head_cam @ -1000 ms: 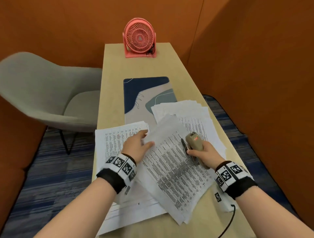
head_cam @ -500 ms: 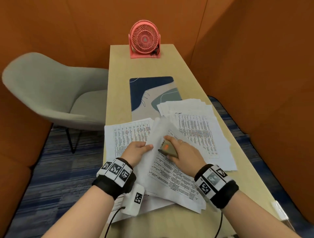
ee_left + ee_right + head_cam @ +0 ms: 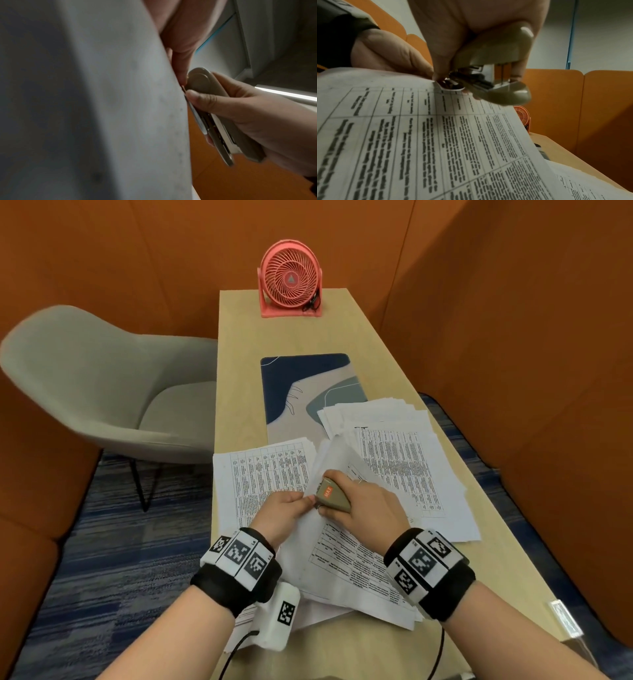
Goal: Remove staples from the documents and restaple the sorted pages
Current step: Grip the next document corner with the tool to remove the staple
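Fingers [image 3: 346,477] of right hand [image 3: 368,503] wrapped round stapler [image 3: 331,494], its mouth at raised page corner; left hand [image 3: 282,513] pinching page [image 3: 346,559] edge beside it, over desk [image 3: 239,371].

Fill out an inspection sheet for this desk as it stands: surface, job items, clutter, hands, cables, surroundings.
Surface: narrow wooden desk, a patterned mat partly under papers.
Job's things: beige stapler at the corner of a lifted printed document; paper stacks to the left and right.
Clutter: pink desk fan at the far end.
Hands: left hand pinches the document's corner; right hand grips the stapler.
Cables: dark leads run from the wrist units off the near edge.
Surroundings: grey chair, orange walls, blue carpet.
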